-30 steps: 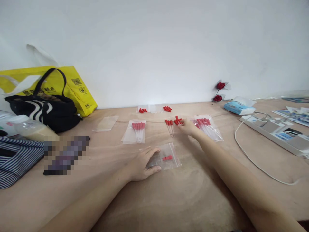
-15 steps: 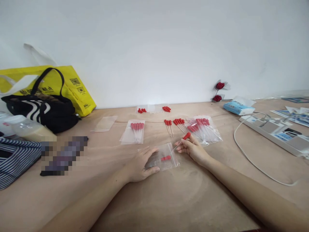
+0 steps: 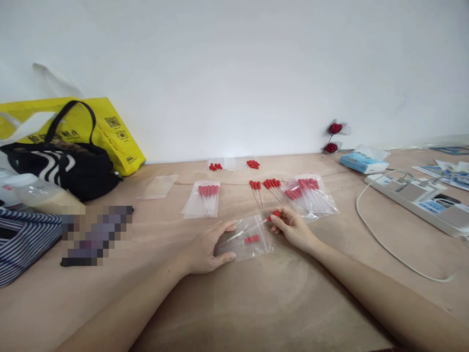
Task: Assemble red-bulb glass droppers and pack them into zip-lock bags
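Observation:
A clear zip bag [image 3: 245, 252] lies flat on the table in front of me, with one red-bulbed dropper [image 3: 252, 239] inside. My left hand [image 3: 207, 248] rests at the bag's left end, thumb and fingers spread apart around it. Between the fingertips of my right hand [image 3: 293, 230] is a second dropper [image 3: 274, 215], pinched at its red bulb. Its thin clear stem reaches through the bag's right end. Just beyond lie loose droppers [image 3: 271, 184] in two small groups. A filled bag of droppers [image 3: 318, 200] sits to their right, another filled bag [image 3: 208, 190] to their left.
Loose red bulbs [image 3: 252, 164] lie near the wall on clear bags. Flat bags [image 3: 161, 187] are at the left. A power strip [image 3: 410, 198] with a white cable and a tissue pack [image 3: 362, 161] are at the right; a black bag [image 3: 73, 168] and a bottle [image 3: 40, 193] are far left.
My right hand has moved left and the dropper's stem has slid further into the bag. My left hand has shifted slightly left, its fingers still spread.

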A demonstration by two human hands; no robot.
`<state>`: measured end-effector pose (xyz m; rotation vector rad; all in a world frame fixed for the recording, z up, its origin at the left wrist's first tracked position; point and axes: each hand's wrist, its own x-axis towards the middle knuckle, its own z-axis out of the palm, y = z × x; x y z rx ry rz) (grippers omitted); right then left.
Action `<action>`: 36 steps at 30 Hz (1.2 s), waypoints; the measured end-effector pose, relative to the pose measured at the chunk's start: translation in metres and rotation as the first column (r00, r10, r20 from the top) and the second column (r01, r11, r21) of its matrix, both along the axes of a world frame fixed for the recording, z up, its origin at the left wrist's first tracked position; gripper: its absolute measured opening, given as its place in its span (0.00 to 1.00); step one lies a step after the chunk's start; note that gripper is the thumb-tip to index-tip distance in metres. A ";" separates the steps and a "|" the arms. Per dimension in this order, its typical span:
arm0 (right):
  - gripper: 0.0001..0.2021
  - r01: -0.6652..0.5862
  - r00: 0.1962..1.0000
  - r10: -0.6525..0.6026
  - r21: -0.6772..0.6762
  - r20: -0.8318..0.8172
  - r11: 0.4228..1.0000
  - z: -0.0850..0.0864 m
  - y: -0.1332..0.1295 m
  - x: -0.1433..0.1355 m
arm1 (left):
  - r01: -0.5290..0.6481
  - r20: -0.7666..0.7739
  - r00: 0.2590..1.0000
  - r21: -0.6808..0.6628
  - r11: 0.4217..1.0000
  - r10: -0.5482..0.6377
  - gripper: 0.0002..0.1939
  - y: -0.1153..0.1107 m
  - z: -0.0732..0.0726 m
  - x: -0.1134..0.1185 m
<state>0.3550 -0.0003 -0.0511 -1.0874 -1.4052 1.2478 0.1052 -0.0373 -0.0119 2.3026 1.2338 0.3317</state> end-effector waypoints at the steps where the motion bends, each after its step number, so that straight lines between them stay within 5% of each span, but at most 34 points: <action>1: 0.15 -0.047 0.998 0.047 0.010 0.047 0.999 0.001 0.000 0.002 | 0.004 -0.007 1.000 -0.002 1.000 -0.004 0.34 0.000 0.000 -0.001; 6: 0.14 -0.150 0.966 0.127 0.087 0.226 0.985 0.002 -0.003 0.006 | 0.025 -0.062 0.998 -0.012 1.000 -0.025 0.34 0.000 0.003 0.000; 16: 0.14 -0.262 0.959 0.266 -0.055 0.093 0.964 0.002 -0.002 -0.005 | 0.050 -0.081 0.996 0.026 0.998 -0.048 0.34 0.001 0.001 0.003; 22: 0.15 -0.127 0.976 0.119 0.033 0.184 0.991 -0.002 -0.002 -0.013 | 0.059 -0.059 0.997 0.031 0.998 -0.057 0.33 0.002 0.000 0.003; 28: 0.19 -0.230 0.948 0.226 -0.005 0.223 0.973 0.003 0.008 -0.003 | 0.057 -0.033 0.998 0.031 0.998 -0.056 0.32 0.001 -0.001 0.001; 33: 0.07 0.121 0.814 -0.200 0.179 0.545 0.976 0.013 0.049 -0.001 | 0.039 -0.031 0.999 0.019 0.999 -0.039 0.32 0.001 -0.002 -0.001; 36: 0.07 0.210 0.744 -0.291 0.202 0.602 0.957 0.017 0.077 -0.014 | 0.055 -0.034 0.998 0.036 0.998 -0.054 0.32 0.001 -0.001 0.000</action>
